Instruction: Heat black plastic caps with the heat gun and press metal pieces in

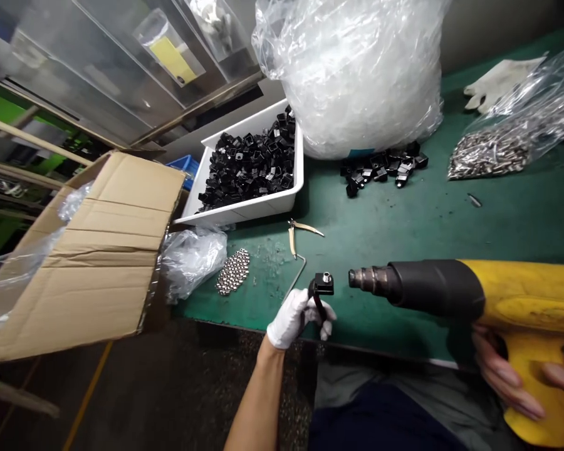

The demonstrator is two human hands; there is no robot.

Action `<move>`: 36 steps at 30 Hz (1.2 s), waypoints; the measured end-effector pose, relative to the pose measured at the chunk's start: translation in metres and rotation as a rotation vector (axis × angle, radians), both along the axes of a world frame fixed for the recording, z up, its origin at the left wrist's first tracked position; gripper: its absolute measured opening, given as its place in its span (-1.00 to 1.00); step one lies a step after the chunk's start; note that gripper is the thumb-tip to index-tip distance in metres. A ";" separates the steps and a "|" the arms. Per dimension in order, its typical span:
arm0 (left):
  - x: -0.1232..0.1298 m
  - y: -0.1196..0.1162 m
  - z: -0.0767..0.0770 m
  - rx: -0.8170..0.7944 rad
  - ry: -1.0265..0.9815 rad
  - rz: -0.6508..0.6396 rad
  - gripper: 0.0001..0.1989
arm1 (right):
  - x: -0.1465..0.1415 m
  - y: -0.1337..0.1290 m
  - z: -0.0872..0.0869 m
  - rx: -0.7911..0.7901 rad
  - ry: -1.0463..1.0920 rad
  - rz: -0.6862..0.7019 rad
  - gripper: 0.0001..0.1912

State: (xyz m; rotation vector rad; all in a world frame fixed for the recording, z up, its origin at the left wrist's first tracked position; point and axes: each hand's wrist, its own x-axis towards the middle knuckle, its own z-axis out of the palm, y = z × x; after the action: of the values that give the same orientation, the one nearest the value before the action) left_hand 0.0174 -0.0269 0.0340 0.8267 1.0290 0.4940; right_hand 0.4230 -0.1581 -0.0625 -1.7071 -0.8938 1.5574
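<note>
My left hand (297, 318), in a white glove, is closed around a black clamp-like holder. At its top sits a small black plastic part (324, 285) with a round silver metal fitting (327, 277) standing up from it. Bare, my right hand (507, 376) grips the handle of a yellow heat gun (521, 294). The gun's stepped metal nozzle (371, 279) points left at the black part, a short gap away. Just beyond my left hand lie a hex key (299, 273) and pliers with tan handles (304, 229).
A white bin (244, 212) of black parts stands behind, beside a large clear plastic bag (361, 75). Loose black parts (385, 166) and bagged metal fittings (489, 153) lie right. Silver fittings (234, 271) cluster near the front edge. An opened cardboard box (98, 250) is left.
</note>
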 end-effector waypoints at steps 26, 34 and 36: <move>-0.011 0.016 -0.004 -0.026 -0.070 -0.173 -0.19 | -0.016 0.009 0.038 -0.370 0.757 -0.130 -0.29; -0.013 0.018 -0.003 -0.030 -0.027 -0.218 -0.20 | -0.015 0.013 0.040 -0.310 0.786 -0.025 -0.27; -0.013 0.018 -0.004 -0.029 -0.033 -0.213 -0.19 | -0.014 0.015 0.041 -0.308 0.809 0.007 -0.25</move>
State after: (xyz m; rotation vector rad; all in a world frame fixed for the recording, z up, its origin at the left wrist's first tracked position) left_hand 0.0045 -0.0092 0.0302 0.8885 0.9040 0.3101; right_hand 0.4093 -0.1433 -0.0216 -1.0618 -0.2495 2.2138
